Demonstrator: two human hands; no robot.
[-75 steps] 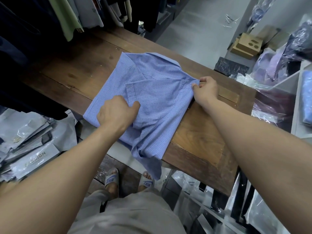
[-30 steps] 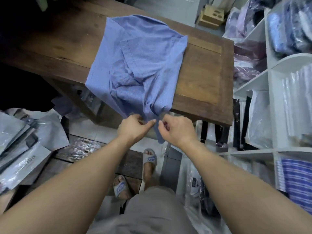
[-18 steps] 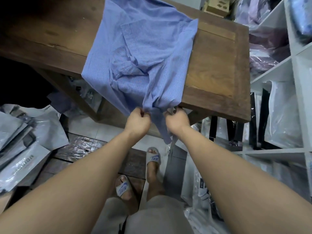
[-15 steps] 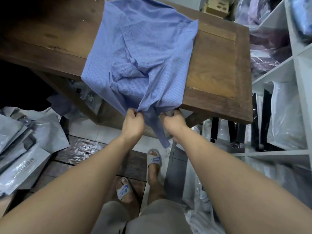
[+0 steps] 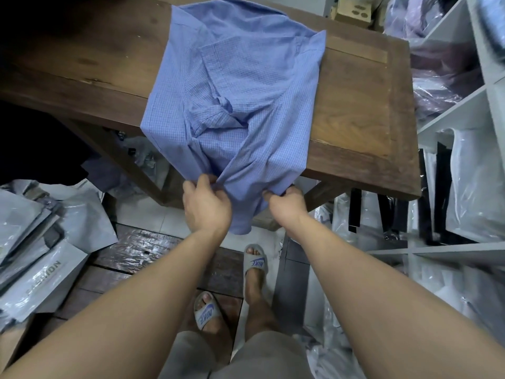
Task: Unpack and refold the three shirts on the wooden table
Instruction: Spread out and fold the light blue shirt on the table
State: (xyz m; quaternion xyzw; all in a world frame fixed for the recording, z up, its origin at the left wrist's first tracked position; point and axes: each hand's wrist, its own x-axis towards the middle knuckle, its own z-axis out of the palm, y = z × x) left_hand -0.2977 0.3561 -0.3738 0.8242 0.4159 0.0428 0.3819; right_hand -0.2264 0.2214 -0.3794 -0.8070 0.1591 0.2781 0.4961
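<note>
Shirt: a blue checked shirt (image 5: 240,86) lies partly folded on the wooden table (image 5: 352,110), its lower end hanging over the near edge.
Left hand: the left hand (image 5: 206,205) pinches the hem at the table's edge, fingers curled into the cloth.
Right hand: the right hand (image 5: 287,205) grips the hem just beside it, fingers closed on the fabric.
Surroundings: white shelves (image 5: 459,105) of bagged clothing stand to the right; grey packaging bags (image 5: 41,255) lie on the floor at left.
</note>
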